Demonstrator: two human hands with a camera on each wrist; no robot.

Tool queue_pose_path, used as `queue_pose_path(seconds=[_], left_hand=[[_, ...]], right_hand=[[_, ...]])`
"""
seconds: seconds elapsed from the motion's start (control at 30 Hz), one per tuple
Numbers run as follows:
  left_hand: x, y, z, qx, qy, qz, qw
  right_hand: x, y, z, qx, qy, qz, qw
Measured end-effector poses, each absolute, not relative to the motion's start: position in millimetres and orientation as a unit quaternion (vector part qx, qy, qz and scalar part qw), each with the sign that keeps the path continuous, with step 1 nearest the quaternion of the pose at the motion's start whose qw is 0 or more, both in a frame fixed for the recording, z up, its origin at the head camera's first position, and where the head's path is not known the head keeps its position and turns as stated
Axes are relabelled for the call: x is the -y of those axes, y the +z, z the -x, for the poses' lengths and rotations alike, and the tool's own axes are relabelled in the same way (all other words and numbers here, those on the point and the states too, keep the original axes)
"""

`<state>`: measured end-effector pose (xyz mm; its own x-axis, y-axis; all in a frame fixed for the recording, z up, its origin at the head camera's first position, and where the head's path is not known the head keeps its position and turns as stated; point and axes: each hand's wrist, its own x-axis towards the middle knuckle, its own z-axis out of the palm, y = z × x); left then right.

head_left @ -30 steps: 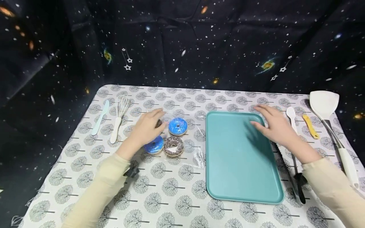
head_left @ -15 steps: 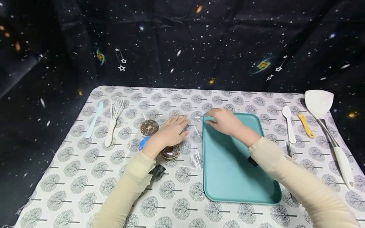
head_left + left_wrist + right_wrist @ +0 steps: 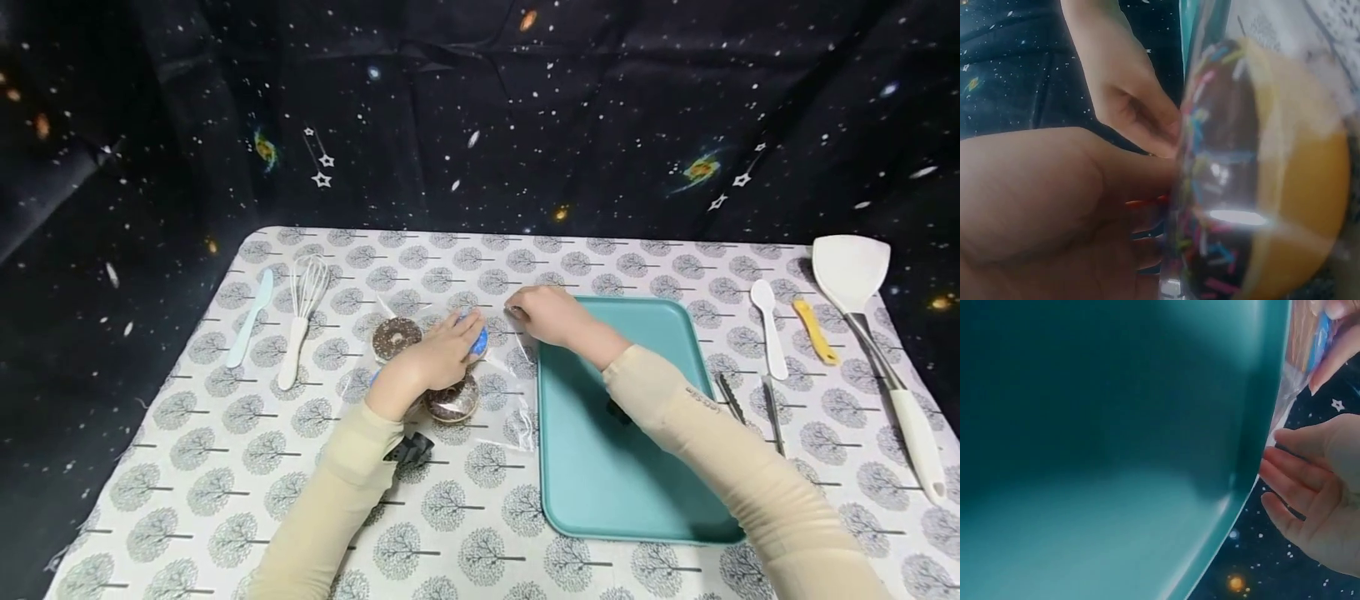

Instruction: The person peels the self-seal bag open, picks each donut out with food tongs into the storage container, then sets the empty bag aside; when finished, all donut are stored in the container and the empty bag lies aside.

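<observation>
Donuts with brown and blue icing lie in a clear plastic bag left of the tray. My left hand rests flat over the bag, fingers extended across a blue donut. Beside it show a brown donut and another brown one; a second blue donut is mostly hidden. The left wrist view has a sprinkled brown donut close up through the plastic. My right hand reaches over the tray's far left corner. Its thumb and forefinger appear to pinch the bag's right edge, as the right hand also shows.
A teal tray lies right of the bag. On the left are a pale blue knife and a whisk. To the right lie a white spoon, a yellow-handled tool, a spatula and metal tools partly under the sleeve.
My right hand has swung left across the tray to the bag's edge, its fingers drawing together. My left hand has moved right and settled over the donuts.
</observation>
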<state>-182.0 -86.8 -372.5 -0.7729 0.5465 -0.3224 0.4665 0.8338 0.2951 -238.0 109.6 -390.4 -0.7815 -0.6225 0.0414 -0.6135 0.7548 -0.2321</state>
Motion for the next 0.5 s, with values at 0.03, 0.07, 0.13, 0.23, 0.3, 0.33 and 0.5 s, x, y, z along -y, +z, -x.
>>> queue_pose_path(seconds=[0.03, 0.07, 0.13, 0.23, 0.3, 0.33, 0.5], left_hand=[[87.8, -372.2, 182.7, -0.935, 0.1, -0.273, 0.205], [88.6, -372.2, 183.3, -0.933, 0.1, -0.275, 0.21], [90.1, -372.4, 184.1, -0.928, 0.109, -0.282, 0.217], [91.9, -372.5, 184.5, -0.923, 0.118, -0.291, 0.223], [92.6, -373.0, 184.7, -0.921, 0.124, -0.296, 0.222], [92.9, -373.1, 184.8, -0.921, 0.123, -0.297, 0.22], [93.1, -371.8, 183.4, -0.928, 0.109, -0.284, 0.214]], right_hand=[[-108.3, -390.6, 239.5, -0.938, -0.116, 0.325, 0.021], [-107.4, -391.0, 240.8, -0.94, -0.113, 0.319, 0.026], [-106.6, -391.8, 242.4, -0.944, -0.112, 0.31, 0.03], [-106.2, -392.7, 243.7, -0.947, -0.111, 0.299, 0.043], [-106.3, -393.6, 244.5, -0.947, -0.11, 0.298, 0.043], [-106.3, -394.1, 245.0, -0.947, -0.111, 0.296, 0.045], [-103.6, -396.2, 247.4, -0.944, -0.129, 0.302, 0.03]])
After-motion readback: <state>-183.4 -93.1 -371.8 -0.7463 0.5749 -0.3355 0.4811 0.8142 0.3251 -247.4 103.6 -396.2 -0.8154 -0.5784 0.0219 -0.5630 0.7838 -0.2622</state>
